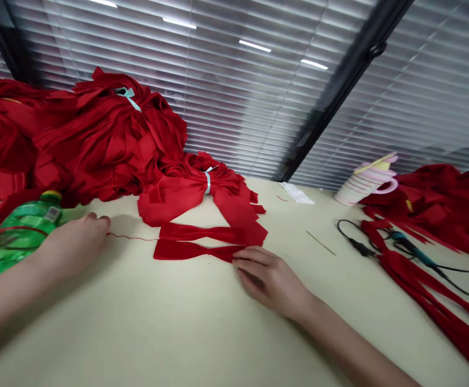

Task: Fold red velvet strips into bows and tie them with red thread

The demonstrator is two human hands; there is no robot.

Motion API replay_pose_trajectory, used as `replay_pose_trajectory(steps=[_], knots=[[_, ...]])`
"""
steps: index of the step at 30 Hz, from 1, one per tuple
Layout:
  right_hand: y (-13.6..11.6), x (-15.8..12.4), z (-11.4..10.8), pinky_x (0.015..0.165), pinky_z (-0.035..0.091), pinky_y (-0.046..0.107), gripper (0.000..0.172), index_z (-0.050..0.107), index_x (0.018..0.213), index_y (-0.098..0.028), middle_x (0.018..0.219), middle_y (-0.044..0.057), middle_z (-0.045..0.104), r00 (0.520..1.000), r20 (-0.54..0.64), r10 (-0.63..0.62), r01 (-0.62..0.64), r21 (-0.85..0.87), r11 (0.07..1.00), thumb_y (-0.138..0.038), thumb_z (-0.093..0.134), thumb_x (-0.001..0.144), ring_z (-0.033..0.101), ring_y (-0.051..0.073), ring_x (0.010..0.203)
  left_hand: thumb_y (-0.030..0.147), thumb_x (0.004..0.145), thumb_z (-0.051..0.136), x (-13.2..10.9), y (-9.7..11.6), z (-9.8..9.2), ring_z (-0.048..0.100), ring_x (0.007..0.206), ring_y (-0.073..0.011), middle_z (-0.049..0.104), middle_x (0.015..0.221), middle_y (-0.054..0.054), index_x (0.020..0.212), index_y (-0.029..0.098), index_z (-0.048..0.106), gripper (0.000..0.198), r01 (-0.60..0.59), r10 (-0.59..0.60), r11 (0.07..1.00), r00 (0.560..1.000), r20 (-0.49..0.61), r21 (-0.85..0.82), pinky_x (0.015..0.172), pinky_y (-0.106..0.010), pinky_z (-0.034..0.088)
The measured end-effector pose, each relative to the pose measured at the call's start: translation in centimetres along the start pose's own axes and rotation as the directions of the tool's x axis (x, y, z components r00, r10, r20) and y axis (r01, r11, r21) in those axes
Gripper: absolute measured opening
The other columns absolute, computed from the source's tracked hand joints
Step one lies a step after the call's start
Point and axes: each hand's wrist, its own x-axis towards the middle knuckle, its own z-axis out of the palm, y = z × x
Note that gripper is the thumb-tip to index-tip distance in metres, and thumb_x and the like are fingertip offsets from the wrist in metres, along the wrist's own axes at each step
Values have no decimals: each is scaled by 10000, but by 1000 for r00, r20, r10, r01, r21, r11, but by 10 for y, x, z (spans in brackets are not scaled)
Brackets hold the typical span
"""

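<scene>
Near the middle of the table lie two narrow red fabric strips, each pinched in at its centre like a flat bow: an upper strip [181, 232] and a lower strip [186, 251]. My right hand [272, 277] has its fingers closed on the right end of the lower one. A thin red thread [131, 237] runs from the strips' left side to my left hand [77, 242], whose fingers are pinched together at the thread's end. Whether a needle is in those fingers cannot be seen. Just behind the strips sits a red fabric bundle [234, 199] tied with a pale blue band.
A green plastic bottle [24, 231] lies beside my left forearm. Large red fabric heaps [109, 134] line the back left. At right are a striped mug [363, 183], a teal-handled corded tool [413, 247], long red strips [431, 301] and another red pile [447, 199]. Window blinds [234, 80] stand behind.
</scene>
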Motion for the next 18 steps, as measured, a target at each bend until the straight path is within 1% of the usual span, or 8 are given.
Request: replay_pose_trajectory(steps=[2,4,6,8,10,12,14,18], knots=[[2,-1,-5,818,538,337,216,668,983,-176,1020,79,668,1000,-8,-9,9,2,1000,-132,497,858,621,198,929,125,699,358,-3,19,-8,571,659,-314,562,708,-152,738,123,595,240,-31,31,993,1000,-2,116,608,-434,435],[6,-2,-13,806,547,337,196,672,944,-167,1001,87,670,997,-72,-4,4,-1,1000,-131,504,851,634,197,904,111,768,282,-5,40,-14,532,970,-399,568,1047,-231,977,77,601,383,-70,98,955,992,-83,289,738,-498,445],[11,-3,-23,738,567,316,166,674,892,-161,952,89,671,983,-179,47,-47,3,999,-139,520,836,643,191,852,164,853,251,-6,53,-14,451,1124,-389,514,1219,-203,1103,86,566,410,-155,203,948,968,-150,280,882,-525,406],[15,-3,-30,583,571,255,145,677,856,-166,909,83,671,955,-268,130,-131,16,991,-152,536,823,646,181,802,268,908,292,-5,55,-5,470,1127,-321,532,1209,-154,1154,123,541,378,-249,265,961,954,-142,125,936,-469,410],[17,-4,-32,455,531,205,148,683,845,-173,883,75,673,942,-281,183,-183,26,983,-159,538,821,647,170,766,351,915,352,-2,49,9,521,1066,-273,558,1160,-123,1174,157,523,367,-248,244,968,967,-75,-47,879,-409,461],[17,-5,-29,503,549,224,160,688,848,-175,876,69,675,951,-252,179,-179,23,984,-154,532,826,649,163,747,379,915,362,3,40,21,549,1017,-256,583,1111,-101,1126,181,555,348,-190,190,972,982,-13,-140,842,-392,474],[16,-5,-22,643,573,280,169,694,869,-175,900,72,673,967,-210,146,-144,25,989,-158,531,830,654,166,758,375,917,346,9,36,26,569,968,-232,608,1042,-80,1013,190,602,330,-169,177,964,984,21,-206,833,-359,466],[12,-4,-10,723,564,320,181,704,897,-185,963,85,664,989,-90,116,-114,26,993,-195,532,842,658,187,818,325,905,329,17,36,18,593,819,-196,628,893,-57,859,185,602,311,-138,160,956,985,65,-260,746,-303,462]])
